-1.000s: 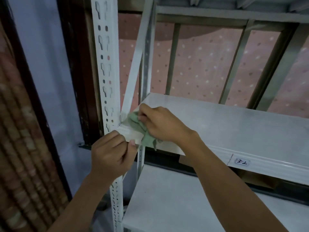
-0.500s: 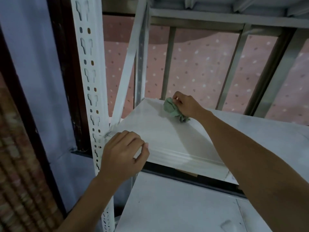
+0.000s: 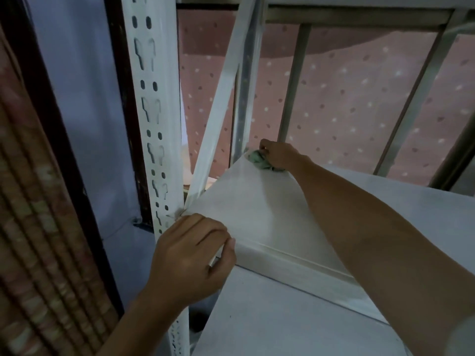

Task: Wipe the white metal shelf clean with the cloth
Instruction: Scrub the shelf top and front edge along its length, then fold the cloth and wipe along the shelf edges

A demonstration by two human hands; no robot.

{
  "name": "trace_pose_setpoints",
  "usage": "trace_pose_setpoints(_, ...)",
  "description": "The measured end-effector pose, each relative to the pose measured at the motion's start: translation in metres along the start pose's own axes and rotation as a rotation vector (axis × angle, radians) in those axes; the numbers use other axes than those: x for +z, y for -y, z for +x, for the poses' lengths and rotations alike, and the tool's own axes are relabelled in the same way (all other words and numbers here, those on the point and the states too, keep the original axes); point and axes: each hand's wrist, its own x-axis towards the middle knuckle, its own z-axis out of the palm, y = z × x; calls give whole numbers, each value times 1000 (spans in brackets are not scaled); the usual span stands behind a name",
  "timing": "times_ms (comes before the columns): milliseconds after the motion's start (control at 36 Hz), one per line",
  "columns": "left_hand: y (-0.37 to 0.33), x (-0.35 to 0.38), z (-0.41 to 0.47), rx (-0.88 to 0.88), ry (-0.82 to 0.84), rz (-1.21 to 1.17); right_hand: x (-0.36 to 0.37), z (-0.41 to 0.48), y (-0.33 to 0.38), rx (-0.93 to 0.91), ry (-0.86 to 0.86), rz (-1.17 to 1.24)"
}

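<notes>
We see the right hand stretched far forward, arm nearly straight across the shelf, fingers closed around a bunched green cloth. The cloth is pressed onto the shelf's far left corner, just beside the rear post, and it peeks out to the left of the knuckles. The left hand sits close to us, fingers curled over the shelf's near left corner and thumb under its front lip, gripping the edge where it meets the slotted front post.

Half a second ago the right hand and cloth were a little nearer and further right on the shelf; now they are tight in the back corner. A second ago both were at the near corner, next to the left hand. The left hand has kept its hold on that corner throughout.

The shelf top is white and smooth, with a paler sheen between the two hands. Below the left hand a lower shelf shows, grey-white with faint specks. A diagonal brace rises from beside the left hand. Beyond the right hand hangs pink dotted fabric behind metal bars. Left of the left hand are a pale blue wall and a woven blind.
</notes>
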Motion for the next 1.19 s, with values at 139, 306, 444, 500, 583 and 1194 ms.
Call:
trace_pose_setpoints(139, 3, 2, -4, 31, 20, 40, 2, -2, 34, -188, 31, -10)
trace_pose_setpoints(306, 1, -1, 0, 29, 14, 33, -8, -41, 64, -384, 33, 27)
trace_pose_setpoints(444, -1, -5, -1, 15, -9, 20, -21, -98, 93, -512, 98, 129)
trace_pose_setpoints(500, -4, -8, 1, -2, -27, 5, -24, -120, 101, -553, 87, 129)
trace_pose_setpoints(583, -7, -14, 5, -51, -41, -59, -29, -150, 106, -602, 79, 138)
trace_pose_setpoints(1194, -131, 48, 60, 61, -53, -297, -70, -331, -1, -516, -103, 169)
